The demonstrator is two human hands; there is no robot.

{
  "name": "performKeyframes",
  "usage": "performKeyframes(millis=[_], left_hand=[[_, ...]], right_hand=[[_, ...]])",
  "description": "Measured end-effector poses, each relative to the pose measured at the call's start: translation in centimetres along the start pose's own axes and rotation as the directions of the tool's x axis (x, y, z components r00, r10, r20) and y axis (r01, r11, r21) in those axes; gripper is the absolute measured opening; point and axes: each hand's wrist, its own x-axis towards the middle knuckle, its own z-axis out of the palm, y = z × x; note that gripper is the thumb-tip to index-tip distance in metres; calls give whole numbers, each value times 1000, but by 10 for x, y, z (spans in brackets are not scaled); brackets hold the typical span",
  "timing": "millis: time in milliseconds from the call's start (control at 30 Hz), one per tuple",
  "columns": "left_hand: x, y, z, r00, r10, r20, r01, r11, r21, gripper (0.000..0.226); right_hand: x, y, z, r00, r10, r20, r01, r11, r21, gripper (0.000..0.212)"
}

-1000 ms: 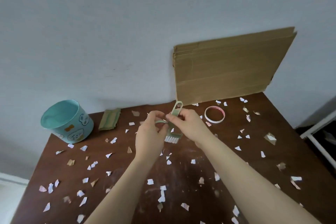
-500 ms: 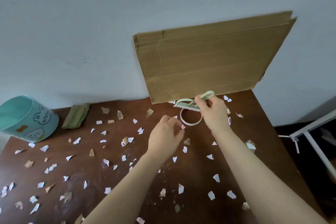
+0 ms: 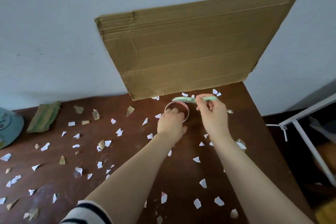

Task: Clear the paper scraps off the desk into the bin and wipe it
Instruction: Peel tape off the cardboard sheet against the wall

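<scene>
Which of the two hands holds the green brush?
The right hand pinches the green brush near the cardboard; the left hand grips the tape ring instead.

Soft, even light here, no glare, and I can't place its source. The green brush (image 3: 189, 99) pinched in the right hand (image 3: 214, 115) smears to a streak just past the fingertips (image 3: 199, 104): that's motion blur. The left hand (image 3: 171, 122), fingers curled into the tape ring (image 3: 179, 103), reads a touch soft too. Below the fingers the desk (image 3: 181, 178) shows only a dull sheen and faint arm shadows; paper scraps (image 3: 119, 132) look crisp. Far left of the fingers the bin (image 3: 9, 127) stretches; far right the white frame (image 3: 309, 109) bows, sunk in gloom.
</scene>
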Motion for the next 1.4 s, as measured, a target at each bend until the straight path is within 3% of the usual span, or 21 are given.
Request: performKeyframes(millis=[133, 233, 333, 467, 500, 567, 633, 733, 867, 1000, 1067, 1200, 1267, 1333, 1400], left_hand=[[12, 2, 6, 998, -9, -57, 10, 1000, 16, 25], [12, 4, -1, 993, 0, -115, -12, 994, -105, 21], [3, 0, -12, 963, -11, -269, -39, 982, -183, 12], [-13, -8, -22, 876, -240, -418, 4, 871, -491, 7], [-15, -10, -25, 851, -358, -385, 46, 781, -623, 5], [-17, -18, -34, 776, -583, -239, 115, 504, -856, 7], [-18, -31, -42, 709, -702, -65, 118, 209, -971, 10], [-21, -55, -52, 658, -729, 188, 118, -146, -982, 16], [-19, -83, -62, 659, -680, 322, -43, -461, -886, 29], [-9, -113, -65, 709, -670, 223, -113, -419, -901, 20], [-4, -121, -64, 732, -644, 222, -80, -405, -911, 31], [10, -130, -53, 815, -560, 146, 96, -118, -988, 72], [16, -131, -49, 858, -500, 121, 118, -37, -992, 82], [23, -135, -46, 887, -453, 88, 113, 27, -993, 80], [30, -137, -43, 885, -461, 66, 107, 64, -992, 63]], right_hand=[[2, 6, -5, 1000, -8, -10, 8, 1000, -1, 9], [4, 7, -7, 998, -17, -53, 18, 1000, 19, 9], [2, 4, -3, 994, -8, -113, 16, 997, 72, 11], [-3, -4, 11, 989, 7, -147, 18, 986, 168, 14], [-4, -6, 14, 989, 10, -146, 18, 982, 188, 14], [-5, -9, 23, 992, 13, -129, 14, 978, 206, 14], [-5, -12, 32, 995, 7, -96, 13, 979, 205, 14], [-5, -16, 45, 998, -7, -64, 20, 979, 201, 16], [-6, -23, 62, 999, -23, -32, 29, 980, 195, 16], [-2, -28, 77, 1000, 9, -6, -8, 975, 221, 18], [0, -28, 79, 1000, -5, -8, 7, 977, 214, 19], [6, -25, 87, 1000, -28, -8, 29, 985, 170, 19], [9, -23, 90, 999, -29, -13, 31, 987, 158, 19], [13, -20, 93, 999, -29, -21, 31, 989, 144, 20], [15, -18, 95, 999, -31, -23, 34, 992, 124, 20]])
